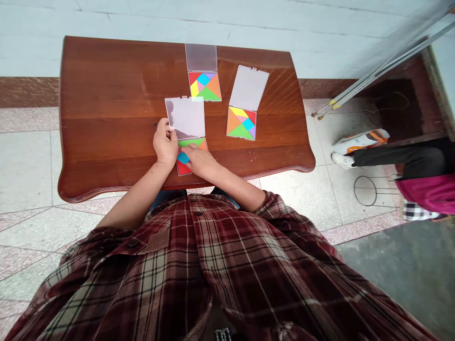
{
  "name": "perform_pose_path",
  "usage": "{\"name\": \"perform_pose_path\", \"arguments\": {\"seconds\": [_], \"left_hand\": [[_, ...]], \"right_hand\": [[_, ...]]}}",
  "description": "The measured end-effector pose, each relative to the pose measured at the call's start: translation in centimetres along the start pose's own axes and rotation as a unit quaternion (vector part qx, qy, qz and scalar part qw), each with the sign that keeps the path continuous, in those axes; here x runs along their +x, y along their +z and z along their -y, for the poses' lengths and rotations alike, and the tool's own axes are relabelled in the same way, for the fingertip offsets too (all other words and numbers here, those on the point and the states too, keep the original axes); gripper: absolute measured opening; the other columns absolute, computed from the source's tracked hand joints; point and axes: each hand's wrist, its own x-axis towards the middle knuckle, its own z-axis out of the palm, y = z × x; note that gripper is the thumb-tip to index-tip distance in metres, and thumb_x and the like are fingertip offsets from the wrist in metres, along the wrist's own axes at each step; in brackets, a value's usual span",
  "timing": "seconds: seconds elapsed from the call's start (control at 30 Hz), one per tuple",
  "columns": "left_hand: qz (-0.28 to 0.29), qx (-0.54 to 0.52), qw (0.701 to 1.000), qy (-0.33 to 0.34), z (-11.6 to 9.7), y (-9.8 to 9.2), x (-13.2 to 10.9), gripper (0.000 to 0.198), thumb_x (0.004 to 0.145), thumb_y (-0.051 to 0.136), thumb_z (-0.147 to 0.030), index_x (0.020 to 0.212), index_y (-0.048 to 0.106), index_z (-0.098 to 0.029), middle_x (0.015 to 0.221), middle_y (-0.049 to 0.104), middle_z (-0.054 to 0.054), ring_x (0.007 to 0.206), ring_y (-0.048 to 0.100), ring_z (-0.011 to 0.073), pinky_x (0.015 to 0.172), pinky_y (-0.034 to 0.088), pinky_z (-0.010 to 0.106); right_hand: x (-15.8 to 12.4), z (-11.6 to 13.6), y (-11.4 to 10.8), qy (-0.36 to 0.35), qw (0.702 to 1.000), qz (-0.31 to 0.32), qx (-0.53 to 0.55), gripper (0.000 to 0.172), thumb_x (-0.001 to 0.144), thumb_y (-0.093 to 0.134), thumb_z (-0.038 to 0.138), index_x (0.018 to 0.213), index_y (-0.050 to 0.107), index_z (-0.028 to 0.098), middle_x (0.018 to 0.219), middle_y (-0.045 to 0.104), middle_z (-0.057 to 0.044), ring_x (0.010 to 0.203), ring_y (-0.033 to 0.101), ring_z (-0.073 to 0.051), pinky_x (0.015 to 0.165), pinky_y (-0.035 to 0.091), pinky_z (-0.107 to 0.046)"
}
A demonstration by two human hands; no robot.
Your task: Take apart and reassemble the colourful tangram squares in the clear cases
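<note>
The table [106, 85] is glossy polished wood, the tangram case lid [186, 116] frosted matt plastic.

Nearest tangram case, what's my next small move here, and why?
I'd probably lift your right hand off the tangram pieces first: it covers most of them, so you can't see how they sit, while your left hand is at the edge of the frosted lid.

Maroon plaid shirt [213, 270], dark buttons [198, 213], brown pocket patch [158, 240]
</note>
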Motion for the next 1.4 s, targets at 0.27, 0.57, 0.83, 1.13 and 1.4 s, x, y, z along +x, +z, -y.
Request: {"name": "perform_pose_path", "arguments": {"seconds": [0.27,0.57,0.83,1.13,1.4], "left_hand": [[-0.027,0.003,0.999,0.019,-0.1,0.2,-0.1,0.02,0.089,0.058,-0.034,0.106,0.053,-0.023,0.08,0.061,-0.002,0.07,0.063,0.013,0.08,0.056,0.032],[-0.027,-0.013,0.999,0.017,0.0,0.2,-0.1,0.017,0.091,0.056,-0.033,0.105,0.053,-0.023,0.08,0.06,-0.003,0.072,0.064,0.0123,0.081,0.056,0.033],[-0.036,-0.012,0.999,0.015,0.4,0.4,-0.1,0.018,0.092,0.053,-0.032,0.107,0.053,-0.023,0.083,0.061,-0.001,0.078,0.065,0.0143,0.086,0.056,0.035],[-0.04,-0.011,0.999,0.025,0.5,0.4,-0.1,0.019,0.091,0.055,-0.027,0.11,0.056,-0.024,0.078,0.059,-0.002,0.082,0.066,0.0155,0.09,0.056,0.038],[-0.043,-0.008,0.999,0.017,0.6,0.4,0.1,0.019,0.091,0.056,-0.029,0.109,0.055,-0.023,0.08,0.061,-0.002,0.078,0.065,0.0142,0.085,0.057,0.035]], "right_hand": [[-0.2,1.5,0.2,0.068,0.998,-0.012,-0.008,0.039,0.09,0.05,0.011,0.128,0.051,0.008,0.122,0.065,-0.019,0.109,0.065,-0.03,0.091,0.051,-0.041],[1.0,-0.4,0.9,0.103,0.981,-0.038,0.157,0.054,0.08,0.064,0.018,0.132,0.05,0.014,0.109,0.07,-0.008,0.102,0.068,-0.024,0.091,0.052,-0.038],[2.5,-1.5,1.5,0.113,0.953,-0.054,0.276,0.044,0.073,0.067,0.017,0.116,0.06,0.013,0.085,0.068,0.0,0.078,0.065,-0.014,0.075,0.05,-0.027],[3.5,-1.8,2.2,0.082,0.945,-0.005,0.316,0.009,0.075,0.061,0.019,0.084,0.062,0.016,0.065,0.059,0.006,0.062,0.055,-0.01,0.063,0.044,-0.022],[0.1,0.8,0.7,0.029,0.998,-0.029,0.046,0.027,0.085,0.053,0.01,0.111,0.06,0.012,0.111,0.068,-0.013,0.106,0.062,-0.026,0.09,0.048,-0.036]]}}
